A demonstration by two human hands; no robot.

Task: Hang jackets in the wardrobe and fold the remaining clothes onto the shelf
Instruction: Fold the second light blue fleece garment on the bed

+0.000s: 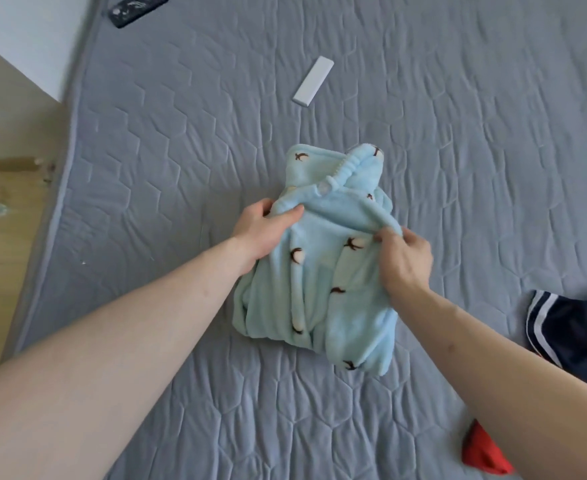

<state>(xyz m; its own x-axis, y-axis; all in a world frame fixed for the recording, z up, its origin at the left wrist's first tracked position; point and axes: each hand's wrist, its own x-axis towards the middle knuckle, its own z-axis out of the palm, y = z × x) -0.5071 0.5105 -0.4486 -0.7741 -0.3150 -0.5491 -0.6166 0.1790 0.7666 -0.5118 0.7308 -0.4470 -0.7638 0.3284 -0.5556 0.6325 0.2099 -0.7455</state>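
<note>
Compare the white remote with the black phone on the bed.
The white remote is a plain, narrow bar; the black phone is wider, with pale markings. The remote lies mid-mattress beyond the blue garment; the phone lies at the far left edge, partly out of frame. Both rest flat on the grey mattress, untouched.

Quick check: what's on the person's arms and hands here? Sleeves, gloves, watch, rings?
Both forearms are bare up to the frame edge, no sleeves showing. The left hand and right hand wear no gloves; no watch, bracelet or rings visible.
</note>
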